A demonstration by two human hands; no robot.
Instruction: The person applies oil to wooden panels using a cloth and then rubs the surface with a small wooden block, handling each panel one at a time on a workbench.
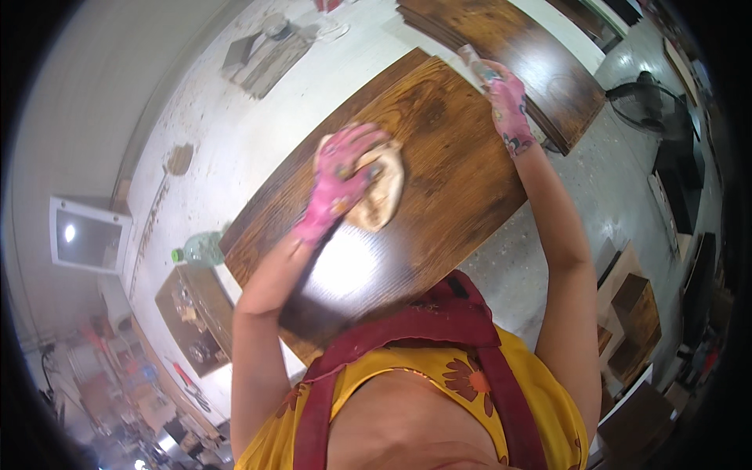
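My left hand, in a pink flowered glove, presses a crumpled cream cloth onto a dark brown wood-grain board. The cloth bears brown stains and bunches out around the thumb. My right hand, gloved alike, is at the board's far right edge. Something pale and narrow shows at its fingertips; whether it is a held object or a finger I cannot tell. Beneath the top board, the edge of another brown board sticks out on the far side.
A stack of brown boards lies at the back right. On the white table are a green-capped plastic bottle, an open brown box with small parts, and red-handled pliers. A black fan stands on the right.
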